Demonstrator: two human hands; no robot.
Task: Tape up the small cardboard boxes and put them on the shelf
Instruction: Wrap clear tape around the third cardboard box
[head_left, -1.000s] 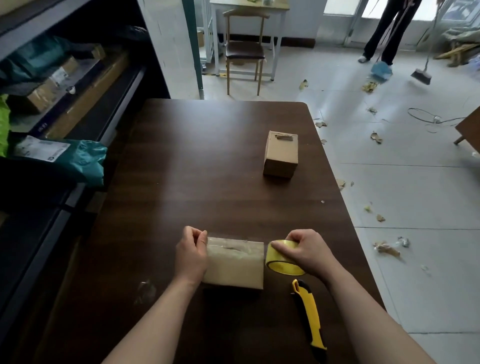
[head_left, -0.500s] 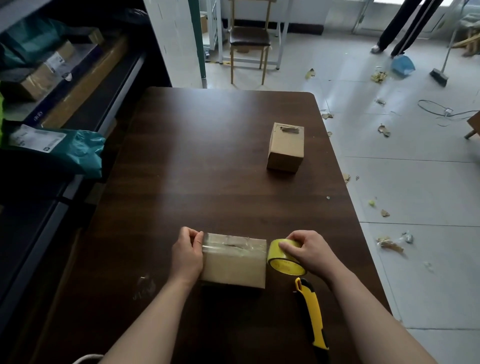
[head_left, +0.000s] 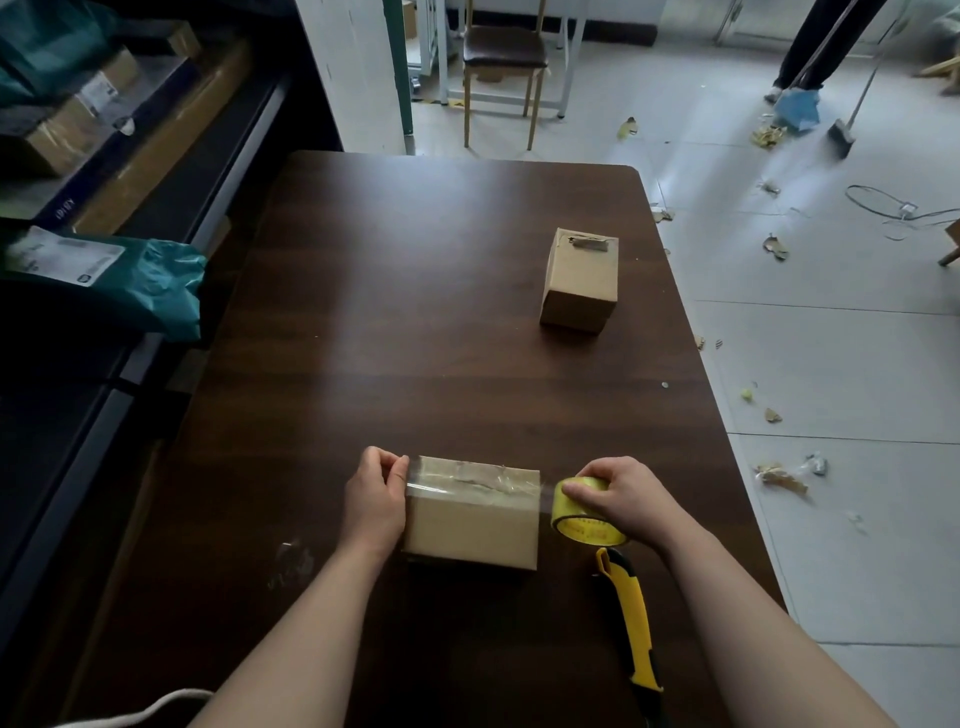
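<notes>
A small cardboard box (head_left: 470, 525) lies near the front of the dark wooden table (head_left: 415, 312), with clear tape stretched across its top. My left hand (head_left: 375, 499) grips the box's left end and pinches the tape end there. My right hand (head_left: 621, 501) holds a yellow tape roll (head_left: 579, 514) just off the box's right end, with the tape still joined to the roll. A second small cardboard box (head_left: 579, 280) stands farther back on the right side of the table. The shelf (head_left: 156, 171) runs along the left.
A yellow and black utility knife (head_left: 631, 623) lies on the table by my right forearm. Parcels and a teal mailer bag (head_left: 124, 280) fill the shelf. A chair (head_left: 501, 67) stands beyond the table. A person sweeps the littered floor at the far right (head_left: 810, 52).
The view has tilted down a little. My right hand has drawn the roll slightly right of the box, so that tape now spans its top. The left hand stays on the left end.
</notes>
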